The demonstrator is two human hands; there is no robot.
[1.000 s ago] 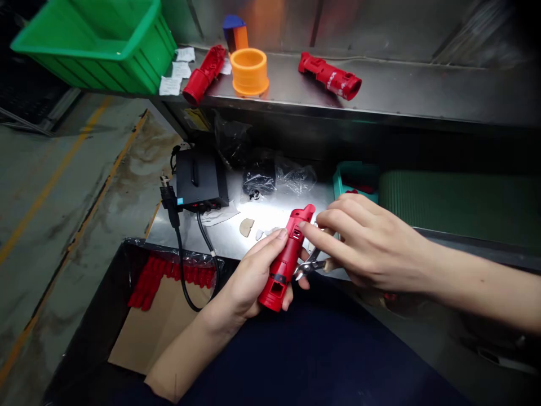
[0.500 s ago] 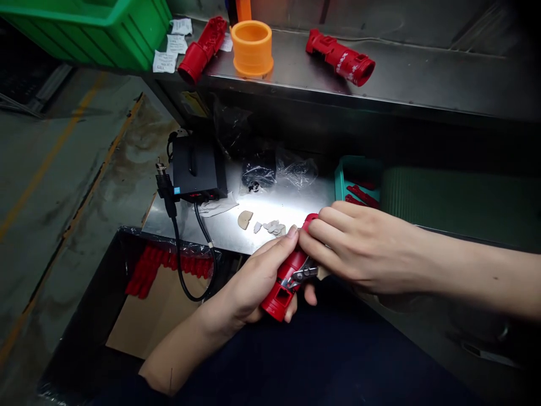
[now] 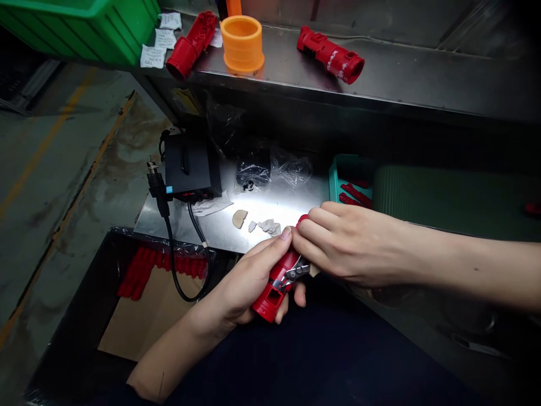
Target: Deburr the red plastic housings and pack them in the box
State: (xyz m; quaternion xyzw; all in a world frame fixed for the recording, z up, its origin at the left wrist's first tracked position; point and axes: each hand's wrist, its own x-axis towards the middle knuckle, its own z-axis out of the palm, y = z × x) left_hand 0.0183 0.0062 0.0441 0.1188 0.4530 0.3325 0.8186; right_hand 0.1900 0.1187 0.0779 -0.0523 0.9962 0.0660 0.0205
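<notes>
My left hand (image 3: 251, 276) is closed around a red plastic tube-shaped housing (image 3: 267, 304), its thumb lying along the upper side. The housing is tilted, with a square opening near its lower end. My right hand (image 3: 338, 239) is closed over the far part of the housing, its fingertips meeting my left thumb. Under my right hand the metal head of small nippers (image 3: 297, 273) shows, jaws against the side of the housing. Their handles are mostly hidden in my right palm.
A black box (image 3: 188, 166) with a thick cable stands on the metal bench. Red housings (image 3: 192, 45) and an orange ring (image 3: 242, 45) sit on the shelf. A teal bin (image 3: 333, 180) holds red pieces. Below left, a lined crate (image 3: 63, 344) contains cardboard and red parts.
The whole scene has shifted slightly left as the camera turned. Both hands keep their grip on the housing and nippers, with little visible movement between them.
</notes>
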